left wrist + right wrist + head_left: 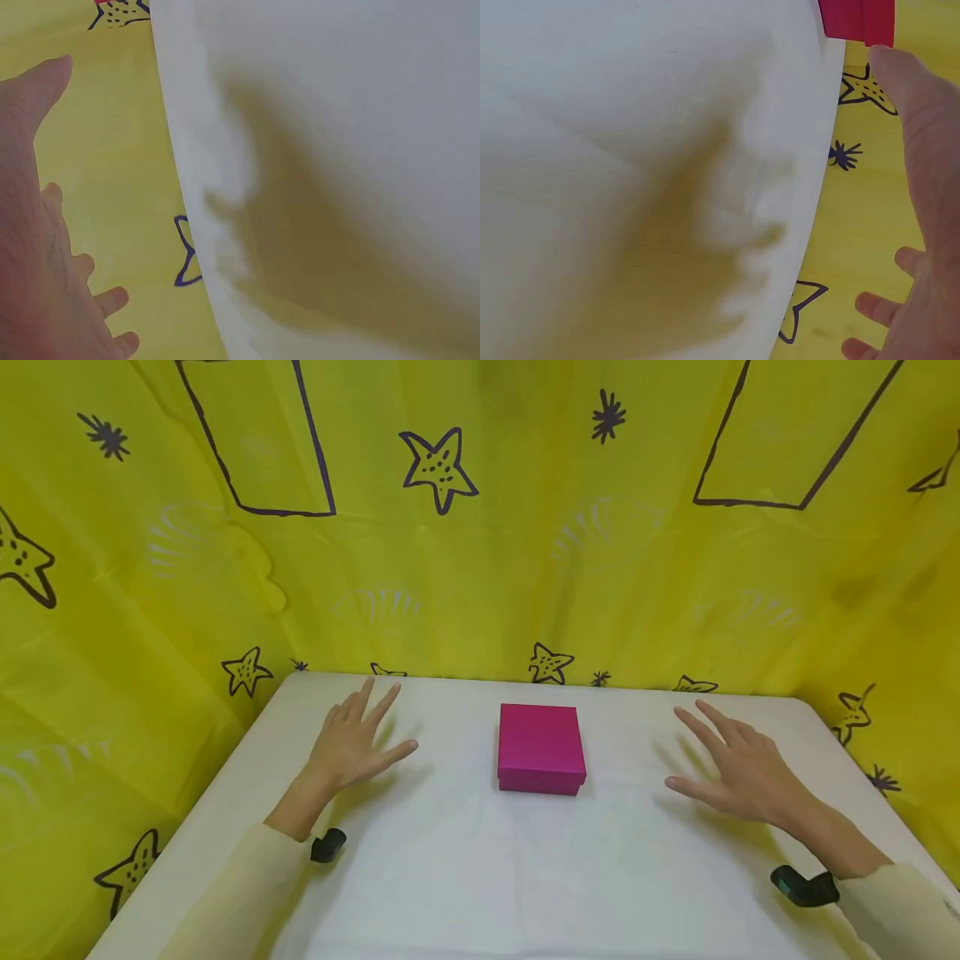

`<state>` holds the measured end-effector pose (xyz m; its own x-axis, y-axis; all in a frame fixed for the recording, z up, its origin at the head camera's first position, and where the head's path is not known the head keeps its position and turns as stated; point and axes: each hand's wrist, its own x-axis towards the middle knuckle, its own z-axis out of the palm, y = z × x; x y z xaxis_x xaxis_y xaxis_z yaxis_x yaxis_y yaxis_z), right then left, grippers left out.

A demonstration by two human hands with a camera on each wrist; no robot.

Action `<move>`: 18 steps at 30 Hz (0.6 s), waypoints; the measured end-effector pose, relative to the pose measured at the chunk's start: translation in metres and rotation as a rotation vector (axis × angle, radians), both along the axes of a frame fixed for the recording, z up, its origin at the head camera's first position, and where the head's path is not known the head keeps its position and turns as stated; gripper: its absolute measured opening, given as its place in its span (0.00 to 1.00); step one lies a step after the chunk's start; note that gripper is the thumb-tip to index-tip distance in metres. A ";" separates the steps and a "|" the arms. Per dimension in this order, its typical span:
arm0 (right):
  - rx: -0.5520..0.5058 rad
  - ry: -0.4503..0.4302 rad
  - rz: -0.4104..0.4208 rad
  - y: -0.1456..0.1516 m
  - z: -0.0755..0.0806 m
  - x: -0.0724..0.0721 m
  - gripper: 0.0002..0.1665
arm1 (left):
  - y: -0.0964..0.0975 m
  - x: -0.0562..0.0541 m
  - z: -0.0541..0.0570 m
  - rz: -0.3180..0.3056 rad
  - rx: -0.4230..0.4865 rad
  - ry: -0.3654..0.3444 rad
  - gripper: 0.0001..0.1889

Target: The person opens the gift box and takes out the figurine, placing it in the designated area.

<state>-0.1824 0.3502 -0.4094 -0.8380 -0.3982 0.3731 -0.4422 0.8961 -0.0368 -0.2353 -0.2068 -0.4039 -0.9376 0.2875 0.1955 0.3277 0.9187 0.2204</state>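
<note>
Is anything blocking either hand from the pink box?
Nothing visible stands in the way. In the head view, white tabletop lies between the left hand and the pink box, and likewise between the box and the right hand.

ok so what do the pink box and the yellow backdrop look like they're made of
Pink box: probably stiff card, smooth with a matte to faintly satin finish, judging by its crisp edges, flat faces and even colour.

Yellow backdrop: a thin, flexible printed sheet, since it hangs in soft folds and creases; fabric or plastic, the pictures don't settle which.
</note>
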 end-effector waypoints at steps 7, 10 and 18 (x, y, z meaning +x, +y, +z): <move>-0.048 -0.104 0.032 -0.013 0.010 -0.008 0.62 | 0.017 -0.005 -0.003 -0.064 0.038 0.007 0.48; -0.058 -0.149 0.035 -0.018 0.013 -0.011 0.61 | 0.025 -0.005 -0.004 -0.081 0.044 0.016 0.48; -0.086 -0.206 0.042 -0.029 0.016 -0.016 0.59 | 0.040 -0.004 -0.003 -0.114 0.061 0.026 0.48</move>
